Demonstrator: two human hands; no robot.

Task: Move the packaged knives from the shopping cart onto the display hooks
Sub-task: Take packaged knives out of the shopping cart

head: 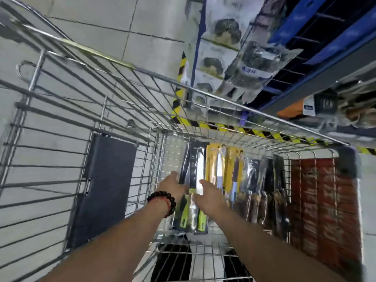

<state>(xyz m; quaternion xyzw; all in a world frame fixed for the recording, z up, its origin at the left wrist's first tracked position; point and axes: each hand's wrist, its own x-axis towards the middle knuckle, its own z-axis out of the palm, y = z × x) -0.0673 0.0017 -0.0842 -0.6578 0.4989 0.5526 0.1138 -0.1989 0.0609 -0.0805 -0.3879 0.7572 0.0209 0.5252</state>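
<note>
Down inside the shopping cart point(183, 102), your left hand point(173, 186) and right hand point(211, 195) reached with fingers extended around the green-handled knife pack point(193, 202); blur hid whether either gripped it. You were at the pickup step. Next, you needed a firm hold before lifting it toward the display hooks, out of sight.

Down in the wire shopping cart point(126, 110), the packaged knives point(223, 186) lie side by side across the mesh floor. The green-handled pack point(193, 210) sits furthest left, blades pointing away, clear plastic glinting. Next come the yellow-carded packs point(223, 167), then the dark, wood-handled ones point(266, 192), overlapping towards the right wall. Motion blur hides finer details.
</note>
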